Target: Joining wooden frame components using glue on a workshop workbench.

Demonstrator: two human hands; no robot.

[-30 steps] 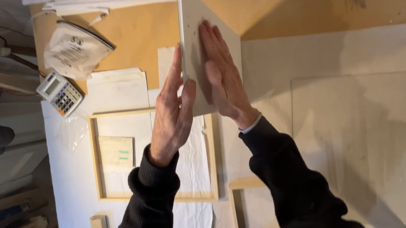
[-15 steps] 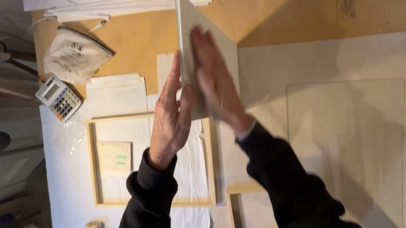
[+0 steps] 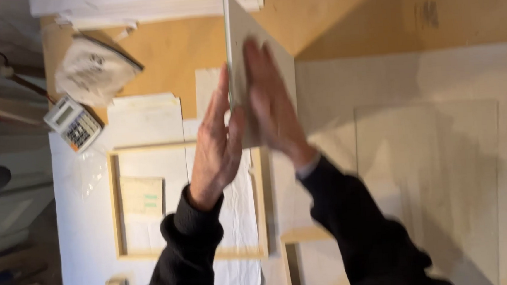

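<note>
Both flat, open palms — left hand (image 3: pixel 216 148), right hand (image 3: pixel 272 109) — press the upright grey board (image 3: pixel 247 37) between them.

Brown workbench (image 3: pixel 166 54), wooden frame (image 3: pixel 116 203), calculator (image 3: pixel 72 122), glass pane (image 3: pixel 431 172)

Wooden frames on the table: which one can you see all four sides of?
The pale wooden frame left of the left hand, lying flat around white paper. The other frame, beneath the right arm, shows only a corner.
</note>
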